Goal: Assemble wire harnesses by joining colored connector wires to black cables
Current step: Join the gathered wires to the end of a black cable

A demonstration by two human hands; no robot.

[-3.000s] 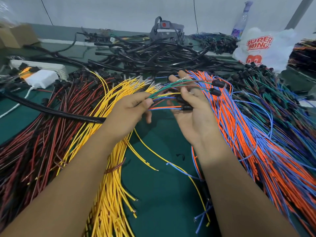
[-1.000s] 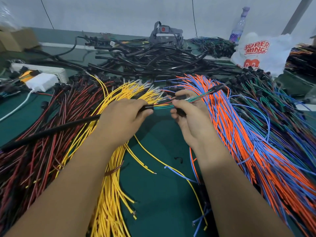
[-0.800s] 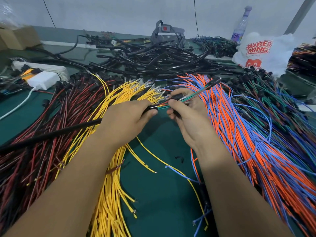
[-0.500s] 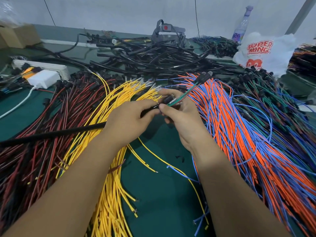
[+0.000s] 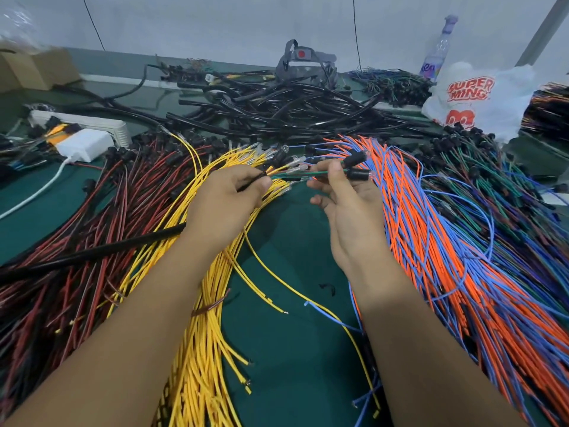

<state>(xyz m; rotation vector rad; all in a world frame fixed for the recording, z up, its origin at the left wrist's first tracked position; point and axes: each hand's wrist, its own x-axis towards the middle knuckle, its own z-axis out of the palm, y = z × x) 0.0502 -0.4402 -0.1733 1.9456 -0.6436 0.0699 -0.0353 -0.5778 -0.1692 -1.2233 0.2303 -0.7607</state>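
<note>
Above the yellow wire bundle [image 5: 197, 334], the black cable [image 5: 92, 252] is being gripped by the left hand [image 5: 224, 204] while green connector wires [image 5: 320, 174] are being pinched by the right hand [image 5: 348, 204], so threading them in is judged next.

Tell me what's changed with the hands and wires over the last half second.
The right hand drew its colored wires rightward, opening a gap from the left hand. The left fingers still grip the black cable. The wire piles on the table stayed put.
</note>
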